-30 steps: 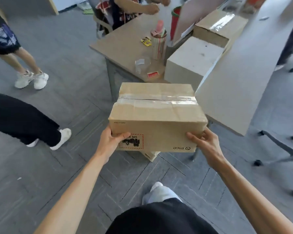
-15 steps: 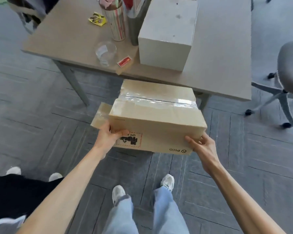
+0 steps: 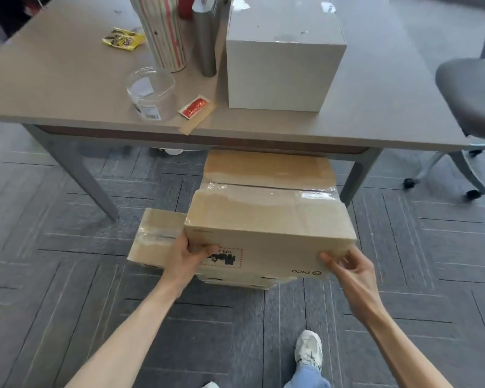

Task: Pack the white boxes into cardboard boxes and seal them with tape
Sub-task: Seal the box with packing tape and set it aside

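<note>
I hold a sealed cardboard box (image 3: pixel 266 219), clear tape along its top seam, low in front of the table and partly under its edge. My left hand (image 3: pixel 186 257) grips its near left corner, thumb on the printed front face. My right hand (image 3: pixel 347 268) holds the near right bottom corner with curled fingers. The box rests on or just above another cardboard box (image 3: pixel 235 281) on the floor; I cannot tell if they touch. A second taped floor box (image 3: pixel 154 236) lies beside it on the left. A white box (image 3: pixel 283 57) stands on the table.
The grey table (image 3: pixel 67 88) carries a clear jar (image 3: pixel 150 92), a striped cylinder (image 3: pixel 164 32), a metal cylinder (image 3: pixel 205 43), a red sachet (image 3: pixel 194 106) and a yellow packet (image 3: pixel 123 40). An office chair (image 3: pixel 471 93) stands at the right. My shoe (image 3: pixel 308 351) is on the carpet.
Both hands have brought the taped box down from chest height to floor level in front of the table, over the boxes on the floor. My view has tilted down and moved closer.
</note>
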A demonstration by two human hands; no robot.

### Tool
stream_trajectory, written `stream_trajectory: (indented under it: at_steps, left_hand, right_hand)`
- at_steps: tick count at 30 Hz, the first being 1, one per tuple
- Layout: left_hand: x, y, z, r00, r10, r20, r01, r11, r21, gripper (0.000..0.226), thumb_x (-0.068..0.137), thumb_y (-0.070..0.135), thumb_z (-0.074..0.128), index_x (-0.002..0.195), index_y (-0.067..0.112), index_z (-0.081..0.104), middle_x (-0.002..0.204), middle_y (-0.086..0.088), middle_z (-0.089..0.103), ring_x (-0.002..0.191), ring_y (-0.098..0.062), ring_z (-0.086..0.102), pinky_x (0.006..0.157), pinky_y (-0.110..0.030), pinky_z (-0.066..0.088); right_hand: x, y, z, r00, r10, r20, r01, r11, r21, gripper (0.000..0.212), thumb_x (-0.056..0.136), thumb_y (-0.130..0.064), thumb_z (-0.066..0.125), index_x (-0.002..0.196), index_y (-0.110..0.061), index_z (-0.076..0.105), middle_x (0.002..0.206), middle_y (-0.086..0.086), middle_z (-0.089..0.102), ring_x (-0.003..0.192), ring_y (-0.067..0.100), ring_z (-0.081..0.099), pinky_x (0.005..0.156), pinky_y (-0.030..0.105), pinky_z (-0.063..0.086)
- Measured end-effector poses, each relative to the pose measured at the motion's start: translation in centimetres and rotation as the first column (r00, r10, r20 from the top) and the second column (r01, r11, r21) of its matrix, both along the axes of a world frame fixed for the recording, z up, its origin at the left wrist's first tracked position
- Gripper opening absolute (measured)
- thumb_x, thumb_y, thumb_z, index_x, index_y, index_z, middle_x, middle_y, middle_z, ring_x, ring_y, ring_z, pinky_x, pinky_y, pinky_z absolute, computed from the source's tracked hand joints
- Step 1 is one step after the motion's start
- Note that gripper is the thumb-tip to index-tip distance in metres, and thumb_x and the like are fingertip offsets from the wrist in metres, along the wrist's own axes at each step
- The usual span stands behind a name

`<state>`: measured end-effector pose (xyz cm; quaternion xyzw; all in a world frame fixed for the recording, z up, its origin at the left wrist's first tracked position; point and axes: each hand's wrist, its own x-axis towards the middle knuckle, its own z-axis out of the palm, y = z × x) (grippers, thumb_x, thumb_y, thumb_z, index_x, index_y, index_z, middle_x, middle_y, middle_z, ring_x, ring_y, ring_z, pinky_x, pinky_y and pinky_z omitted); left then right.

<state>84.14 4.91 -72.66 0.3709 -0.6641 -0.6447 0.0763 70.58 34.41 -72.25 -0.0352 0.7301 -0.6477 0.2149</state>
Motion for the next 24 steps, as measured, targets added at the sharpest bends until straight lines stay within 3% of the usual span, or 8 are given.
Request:
stream_trajectory:
  at_steps: [6,11,14,16,21,24]
  left_hand:
    - [0.3,-1.4,-4.2,0.999,-0.048,0.001,0.048,0.998,-0.045,0.062,0.072,0.009,0.080,0.127,0.012,0.052,0.113,0.002,0.068,0.109,-0.013,0.062,0.096,-0.036,0.050]
    - [0.8,-2.3,-5.4,0.992,-0.072,0.102,0.082,0.992,-0.098,0.064,0.068,0.008,0.084,0.126,0.008,0.055,0.105,0.003,0.067,0.103,-0.018,0.059,0.094,-0.033,0.049]
    - [1.4,-2.4,-5.2,0.990,-0.063,0.125,0.078,0.989,-0.123,0.055,0.071,0.004,0.081,0.120,0.003,0.056,0.094,0.004,0.063,0.091,-0.013,0.057,0.073,-0.010,0.046]
    - [1.8,-2.2,-4.9,0.992,-0.053,0.117,0.071,0.986,-0.153,0.049,0.073,0.001,0.080,0.115,0.007,0.056,0.089,0.005,0.060,0.084,-0.011,0.054,0.063,-0.005,0.042]
    - [3.5,-1.9,-5.8,0.996,-0.037,0.080,0.047,0.989,-0.140,0.054,0.071,0.000,0.081,0.112,0.022,0.055,0.100,0.010,0.065,0.095,-0.005,0.058,0.070,-0.012,0.048]
    - [3.5,-1.6,-6.0,0.996,-0.017,0.083,0.026,0.994,-0.105,0.057,0.070,-0.003,0.080,0.117,0.018,0.055,0.100,0.007,0.065,0.095,-0.010,0.059,0.073,-0.014,0.049]
  right_hand:
    - [0.5,-1.0,-4.6,1.000,-0.007,-0.028,0.007,1.000,0.013,0.028,0.082,-0.009,0.074,0.107,-0.019,0.067,0.102,-0.006,0.074,0.103,0.008,0.067,0.078,0.017,0.054]
    - [2.6,-1.1,-7.3,0.998,0.004,-0.055,0.001,0.997,0.077,0.052,0.081,-0.007,0.075,0.130,-0.012,0.058,0.107,-0.011,0.073,0.104,0.001,0.065,0.078,0.016,0.054]
    - [3.0,-1.4,-7.2,0.998,0.004,-0.057,0.001,0.996,0.092,0.056,0.081,-0.011,0.075,0.134,-0.015,0.056,0.110,-0.013,0.072,0.110,0.004,0.064,0.082,0.019,0.055]
    - [3.1,-1.5,-7.1,0.998,0.007,-0.062,0.000,0.995,0.101,0.056,0.083,-0.007,0.074,0.135,-0.017,0.055,0.109,-0.018,0.071,0.109,0.001,0.063,0.082,0.017,0.053]
    - [3.9,-1.2,-7.4,0.998,0.025,-0.061,-0.016,0.990,0.142,0.058,0.083,-0.004,0.075,0.136,-0.016,0.055,0.108,-0.020,0.071,0.106,-0.002,0.063,0.093,0.028,0.054]
    - [3.9,-1.3,-7.4,0.998,0.015,-0.060,-0.007,0.993,0.120,0.058,0.082,-0.005,0.075,0.135,-0.016,0.055,0.109,-0.017,0.071,0.109,0.004,0.063,0.090,0.028,0.055]
